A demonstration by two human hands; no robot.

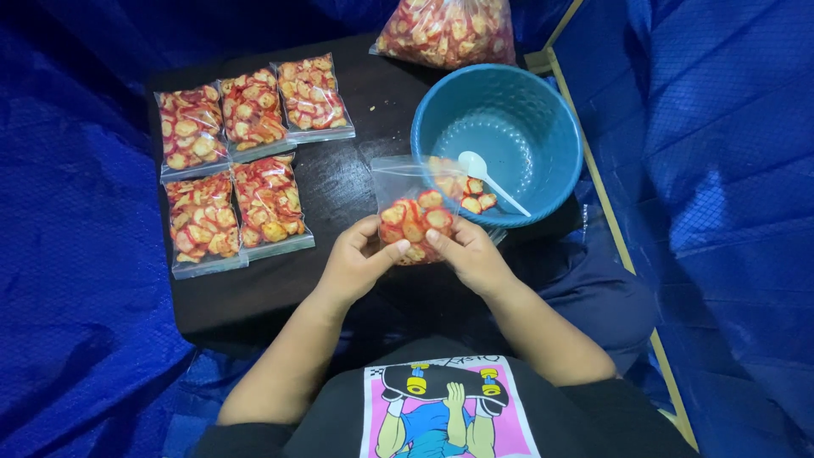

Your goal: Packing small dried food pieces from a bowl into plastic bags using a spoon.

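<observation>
A small clear plastic bag (pixel 414 212), partly filled with red and yellow chips, is held between both hands over the dark table (pixel 339 191). My left hand (pixel 358 259) grips its lower left side and my right hand (pixel 469 253) grips its lower right side. The bag's open top leans against the rim of a blue plastic bowl (pixel 517 119). A white spoon (pixel 487 178) and a few chips lie inside the bowl.
Several filled, sealed chip bags (pixel 242 165) lie in rows on the table's left half. A large clear bag of chips (pixel 445 30) stands behind the bowl. Blue tarpaulin (pixel 76 254) surrounds the table, with a wooden strip (pixel 606 212) at right.
</observation>
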